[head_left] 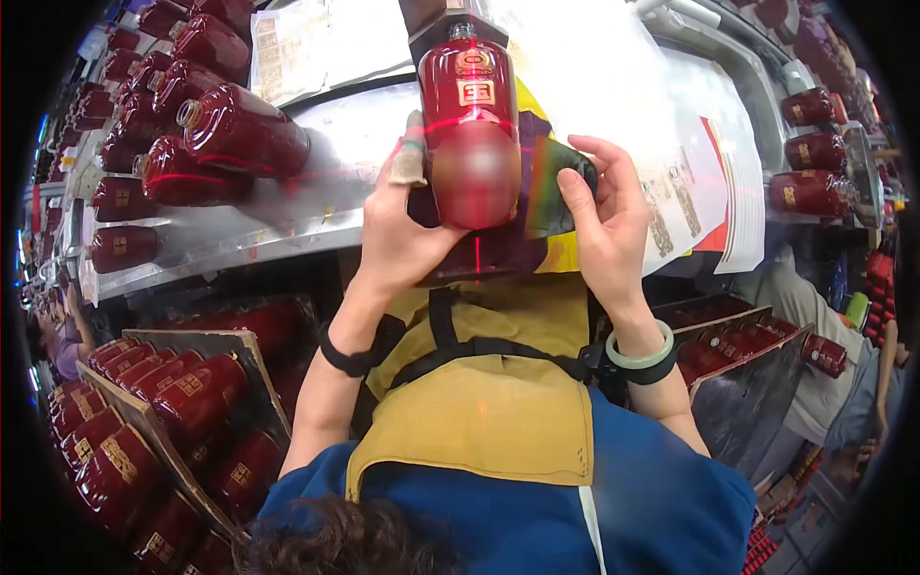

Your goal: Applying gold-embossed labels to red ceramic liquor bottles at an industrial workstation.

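Note:
A dark red glass bottle [468, 101] with gold decoration lies on its side in front of me, its neck at a metal rest [428, 43] at the far end. My left hand [407, 230] steadies its left side and near end, a pale cloth finger cover [410, 158] on one finger. My right hand [609, 206] pinches a thin, shiny dark green sheet [554, 187] just right of the bottle. Dark purple cloth [494, 257] and yellow cloth [563, 255] lie under the bottle. Red light lines cross it; part of its surface looks blurred.
Several unmarked red bottles [244, 134] lie on the metal bench [335, 134] at left. White sheets of gold decals [676, 192] spread at right, with more bottles [810, 149] beyond. Wooden crates [254, 379] of decorated bottles flank me below; another person [800, 331] is at right.

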`<state>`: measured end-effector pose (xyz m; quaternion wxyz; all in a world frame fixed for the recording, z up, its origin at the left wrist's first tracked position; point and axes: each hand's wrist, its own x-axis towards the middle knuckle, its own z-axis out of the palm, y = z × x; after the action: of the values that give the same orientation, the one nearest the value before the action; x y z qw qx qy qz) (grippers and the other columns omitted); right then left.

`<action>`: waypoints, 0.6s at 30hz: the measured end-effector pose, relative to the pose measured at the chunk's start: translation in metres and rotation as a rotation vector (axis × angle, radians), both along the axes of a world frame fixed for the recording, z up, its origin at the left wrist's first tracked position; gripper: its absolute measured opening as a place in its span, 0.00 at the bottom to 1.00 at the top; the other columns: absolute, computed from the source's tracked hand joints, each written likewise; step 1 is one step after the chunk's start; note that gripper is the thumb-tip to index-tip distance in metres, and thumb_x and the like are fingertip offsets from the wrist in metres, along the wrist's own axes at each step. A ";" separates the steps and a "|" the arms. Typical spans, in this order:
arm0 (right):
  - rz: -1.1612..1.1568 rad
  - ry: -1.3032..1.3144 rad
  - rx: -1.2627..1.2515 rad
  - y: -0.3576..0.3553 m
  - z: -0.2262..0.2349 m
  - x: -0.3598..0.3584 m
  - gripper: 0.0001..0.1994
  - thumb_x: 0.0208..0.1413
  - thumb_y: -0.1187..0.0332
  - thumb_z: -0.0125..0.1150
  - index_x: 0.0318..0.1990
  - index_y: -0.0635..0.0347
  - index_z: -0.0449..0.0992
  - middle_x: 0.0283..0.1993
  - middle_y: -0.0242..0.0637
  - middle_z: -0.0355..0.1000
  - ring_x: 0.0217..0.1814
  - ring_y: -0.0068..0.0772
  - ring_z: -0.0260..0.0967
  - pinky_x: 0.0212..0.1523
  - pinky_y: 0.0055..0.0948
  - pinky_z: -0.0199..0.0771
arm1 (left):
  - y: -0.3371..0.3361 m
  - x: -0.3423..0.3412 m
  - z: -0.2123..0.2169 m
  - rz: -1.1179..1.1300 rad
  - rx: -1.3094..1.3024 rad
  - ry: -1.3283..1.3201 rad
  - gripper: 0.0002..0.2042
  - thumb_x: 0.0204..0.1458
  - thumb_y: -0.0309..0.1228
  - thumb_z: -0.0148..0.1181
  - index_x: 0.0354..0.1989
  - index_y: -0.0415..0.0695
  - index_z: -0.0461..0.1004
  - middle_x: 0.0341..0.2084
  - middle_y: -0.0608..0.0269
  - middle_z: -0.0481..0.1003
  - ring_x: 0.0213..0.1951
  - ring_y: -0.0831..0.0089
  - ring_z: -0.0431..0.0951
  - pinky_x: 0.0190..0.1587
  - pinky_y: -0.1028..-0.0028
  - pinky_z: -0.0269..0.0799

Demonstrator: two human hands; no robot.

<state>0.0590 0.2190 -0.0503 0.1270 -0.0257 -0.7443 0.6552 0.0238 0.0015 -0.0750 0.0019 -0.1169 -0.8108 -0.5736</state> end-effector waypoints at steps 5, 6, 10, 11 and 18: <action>0.000 -0.007 -0.046 -0.002 0.001 -0.004 0.13 0.65 0.77 0.61 0.56 0.66 0.74 0.45 0.33 0.76 0.43 0.16 0.71 0.42 0.20 0.73 | 0.003 0.007 0.020 0.088 -0.296 0.451 0.48 0.40 0.27 0.78 0.71 0.29 0.59 0.54 0.44 0.78 0.55 0.53 0.80 0.63 0.62 0.70; 0.005 -0.014 -0.049 -0.003 -0.001 -0.006 0.12 0.65 0.77 0.62 0.55 0.67 0.75 0.45 0.33 0.76 0.42 0.17 0.71 0.42 0.20 0.73 | 0.004 0.007 0.018 0.086 -0.296 0.453 0.48 0.40 0.27 0.78 0.71 0.29 0.59 0.54 0.44 0.78 0.55 0.53 0.80 0.63 0.62 0.70; 0.020 -0.113 -0.011 -0.004 -0.009 -0.010 0.12 0.64 0.76 0.62 0.54 0.66 0.76 0.45 0.33 0.78 0.39 0.16 0.71 0.41 0.19 0.73 | 0.006 0.007 0.010 -0.011 -0.146 0.139 0.51 0.41 0.27 0.78 0.74 0.29 0.52 0.54 0.41 0.78 0.50 0.58 0.83 0.53 0.66 0.76; 0.018 -0.152 -0.005 -0.004 -0.011 -0.010 0.12 0.65 0.75 0.62 0.54 0.65 0.76 0.45 0.32 0.78 0.39 0.16 0.72 0.41 0.19 0.73 | 0.004 0.007 0.008 -0.021 -0.142 0.114 0.52 0.41 0.27 0.79 0.74 0.29 0.52 0.53 0.41 0.78 0.51 0.59 0.82 0.54 0.66 0.76; 0.033 -0.069 -0.107 -0.006 -0.008 -0.013 0.13 0.65 0.75 0.62 0.55 0.65 0.75 0.46 0.32 0.78 0.40 0.15 0.72 0.41 0.19 0.75 | -0.013 0.008 -0.005 0.090 0.236 -0.345 0.39 0.62 0.34 0.65 0.76 0.33 0.51 0.64 0.54 0.71 0.63 0.69 0.72 0.65 0.67 0.67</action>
<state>0.0460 0.2133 -0.0586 0.0889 -0.0425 -0.7123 0.6949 0.0322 -0.0113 -0.0797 -0.0979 0.0204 -0.7305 -0.6755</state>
